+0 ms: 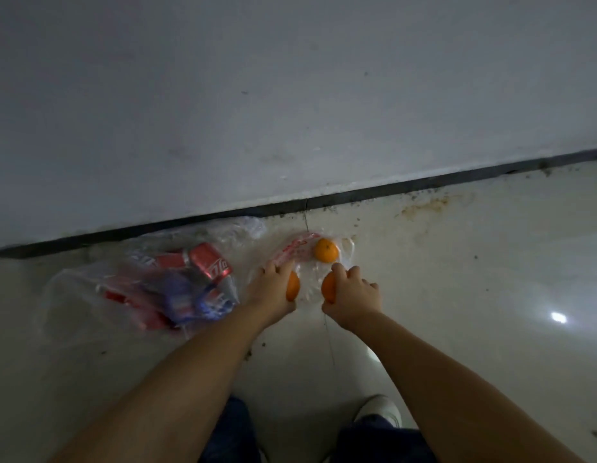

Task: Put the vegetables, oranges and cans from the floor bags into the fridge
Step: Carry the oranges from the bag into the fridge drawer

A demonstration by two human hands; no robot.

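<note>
Head view: left hand [273, 289] and right hand [352, 295] each grip a round orange [293, 286] over a clear bag [303, 259]; red cans [210, 264] lie sideways nearby.

three oranges [326, 250], two bags [90, 295], several cans [210, 262].

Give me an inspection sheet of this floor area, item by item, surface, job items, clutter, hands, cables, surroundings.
Surface: pale glossy floor, stained and gritty near the wall.
Job's things: one orange lies on its clear bag; cans lie in a second clear bag to the left. No vegetables seen.
Clutter: nothing seen beyond dirt specks.
Hands: left hand grips an orange; right hand grips another orange.
Cables: nothing seen.
Surroundings: grey wall with dark baseboard; fridge not in view; a white shoe below.
</note>
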